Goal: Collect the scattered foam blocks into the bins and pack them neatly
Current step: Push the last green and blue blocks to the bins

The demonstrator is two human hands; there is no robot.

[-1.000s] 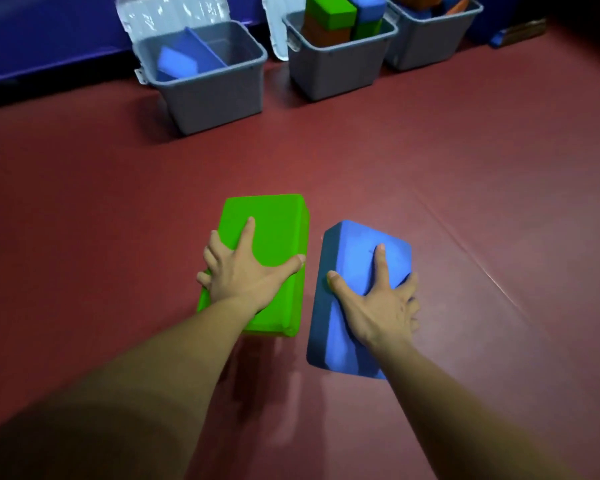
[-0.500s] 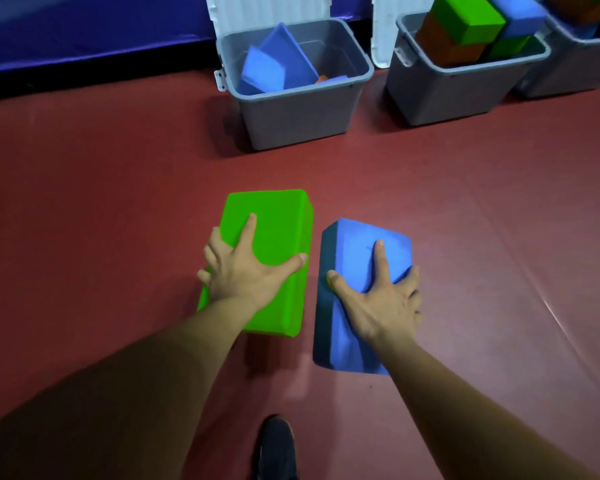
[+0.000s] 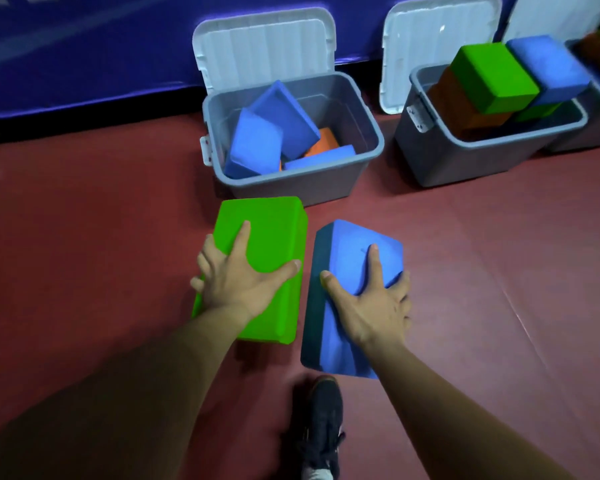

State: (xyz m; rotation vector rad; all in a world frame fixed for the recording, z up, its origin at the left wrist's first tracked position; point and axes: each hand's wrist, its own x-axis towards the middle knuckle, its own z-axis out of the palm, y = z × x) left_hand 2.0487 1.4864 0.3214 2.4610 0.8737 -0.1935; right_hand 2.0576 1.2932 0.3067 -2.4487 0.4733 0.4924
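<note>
My left hand (image 3: 238, 277) grips a green foam block (image 3: 269, 244) from above, thumb on its right side and fingers over its left edge. A blue foam block (image 3: 352, 261) is gripped the same way by my right hand (image 3: 369, 303). Both blocks are carried in the air just in front of a grey bin (image 3: 368, 133). That bin holds several blue blocks (image 3: 257, 147) lying loosely and an orange block (image 3: 324, 142). Its white lid (image 3: 264, 46) stands open against the wall.
A second grey bin (image 3: 437, 150) to the right is piled with green, blue and orange blocks above its rim. A third bin shows at the right edge. A blue wall runs behind. The floor is red mat. My dark shoe (image 3: 321, 420) is below the blocks.
I have walked closer to the bins with both blocks held. The left bin now sits directly ahead and much larger. My shoe has come further into view.
</note>
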